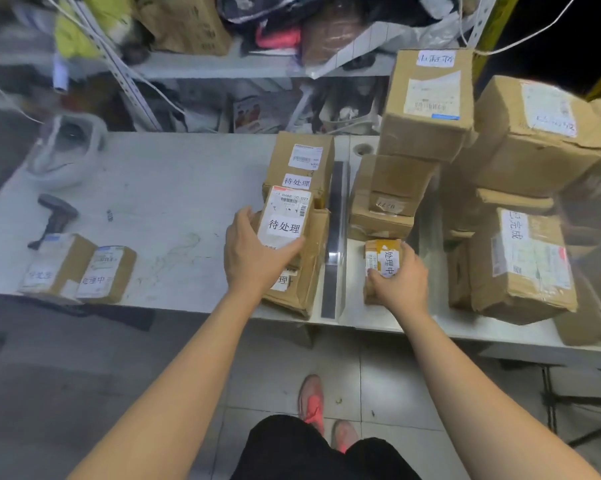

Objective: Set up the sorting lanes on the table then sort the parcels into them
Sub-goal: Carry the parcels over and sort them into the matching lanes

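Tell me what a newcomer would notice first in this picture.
At the near edge of the table, the left hand holds a white-labelled parcel on top of a stack, while the right hand grips a small parcel. A long divider strip runs between them. A tall heap of boxes crowds the table's right side.

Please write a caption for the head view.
Left hand holds a 待处理 parcel left of the divider; right hand grips a 处理中 parcel right of it.
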`<state>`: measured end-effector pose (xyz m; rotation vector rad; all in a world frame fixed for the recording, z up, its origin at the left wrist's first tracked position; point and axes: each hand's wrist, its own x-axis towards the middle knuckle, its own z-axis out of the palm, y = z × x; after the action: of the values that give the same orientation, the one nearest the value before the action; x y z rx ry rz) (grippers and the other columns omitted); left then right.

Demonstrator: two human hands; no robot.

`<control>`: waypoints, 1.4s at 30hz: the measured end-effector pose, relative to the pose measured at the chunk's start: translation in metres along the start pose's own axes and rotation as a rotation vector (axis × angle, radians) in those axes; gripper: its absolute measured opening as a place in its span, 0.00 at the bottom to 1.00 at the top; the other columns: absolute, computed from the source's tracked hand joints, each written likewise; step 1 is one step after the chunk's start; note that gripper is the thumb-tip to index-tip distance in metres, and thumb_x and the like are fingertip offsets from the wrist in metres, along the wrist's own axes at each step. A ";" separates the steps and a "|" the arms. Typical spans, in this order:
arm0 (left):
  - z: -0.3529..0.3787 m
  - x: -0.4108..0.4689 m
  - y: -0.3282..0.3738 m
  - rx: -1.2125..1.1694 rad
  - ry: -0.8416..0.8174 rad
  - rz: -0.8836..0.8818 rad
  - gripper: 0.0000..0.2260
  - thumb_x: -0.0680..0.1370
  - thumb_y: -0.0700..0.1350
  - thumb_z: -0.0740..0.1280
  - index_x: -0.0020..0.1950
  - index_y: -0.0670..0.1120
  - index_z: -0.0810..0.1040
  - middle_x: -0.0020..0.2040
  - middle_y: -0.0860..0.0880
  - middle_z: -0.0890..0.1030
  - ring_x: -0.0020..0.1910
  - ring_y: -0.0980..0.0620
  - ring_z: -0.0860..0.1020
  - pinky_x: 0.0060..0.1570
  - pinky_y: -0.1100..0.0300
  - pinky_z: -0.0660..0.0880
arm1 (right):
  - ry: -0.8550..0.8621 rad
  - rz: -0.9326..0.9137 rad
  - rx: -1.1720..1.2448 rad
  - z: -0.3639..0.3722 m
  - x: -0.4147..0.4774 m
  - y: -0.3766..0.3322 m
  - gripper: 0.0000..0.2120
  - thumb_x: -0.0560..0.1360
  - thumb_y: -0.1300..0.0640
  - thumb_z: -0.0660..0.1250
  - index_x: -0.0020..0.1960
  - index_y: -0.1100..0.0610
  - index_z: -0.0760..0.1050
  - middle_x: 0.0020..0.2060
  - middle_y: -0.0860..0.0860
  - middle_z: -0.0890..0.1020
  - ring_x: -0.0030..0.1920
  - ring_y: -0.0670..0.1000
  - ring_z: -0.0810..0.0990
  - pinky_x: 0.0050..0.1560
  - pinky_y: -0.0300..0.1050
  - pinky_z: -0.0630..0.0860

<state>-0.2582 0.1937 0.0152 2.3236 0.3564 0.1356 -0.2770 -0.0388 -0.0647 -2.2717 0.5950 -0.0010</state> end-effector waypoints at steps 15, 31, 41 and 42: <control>-0.151 -0.034 -0.057 0.564 0.128 0.043 0.33 0.74 0.56 0.71 0.76 0.47 0.65 0.70 0.46 0.73 0.70 0.44 0.69 0.66 0.47 0.69 | -0.096 -0.778 -0.133 0.006 -0.078 -0.165 0.28 0.76 0.46 0.68 0.72 0.55 0.69 0.69 0.52 0.74 0.69 0.56 0.70 0.66 0.53 0.68; -0.324 0.035 -0.259 0.676 0.119 -0.006 0.30 0.71 0.56 0.72 0.69 0.46 0.70 0.64 0.45 0.76 0.64 0.44 0.73 0.59 0.50 0.70 | -0.250 -0.825 -0.480 0.185 -0.186 -0.297 0.32 0.78 0.43 0.64 0.77 0.52 0.60 0.73 0.51 0.69 0.71 0.57 0.67 0.66 0.54 0.68; -0.361 0.096 -0.356 0.509 -0.008 -0.039 0.36 0.71 0.59 0.73 0.73 0.46 0.67 0.68 0.45 0.73 0.68 0.44 0.70 0.64 0.48 0.70 | -0.277 -0.747 -0.593 0.287 -0.214 -0.343 0.33 0.75 0.43 0.65 0.76 0.51 0.61 0.72 0.51 0.70 0.69 0.56 0.69 0.64 0.53 0.69; -0.358 0.102 -0.362 0.466 -0.035 -0.058 0.35 0.71 0.59 0.73 0.72 0.45 0.67 0.67 0.45 0.74 0.67 0.44 0.70 0.62 0.48 0.71 | -0.285 -0.738 -0.603 0.297 -0.214 -0.345 0.33 0.75 0.42 0.66 0.76 0.51 0.62 0.71 0.51 0.71 0.68 0.56 0.69 0.63 0.54 0.69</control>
<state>-0.3117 0.7099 0.0062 2.7663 0.4783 -0.0207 -0.2697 0.4591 0.0034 -2.8711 -0.4786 0.1548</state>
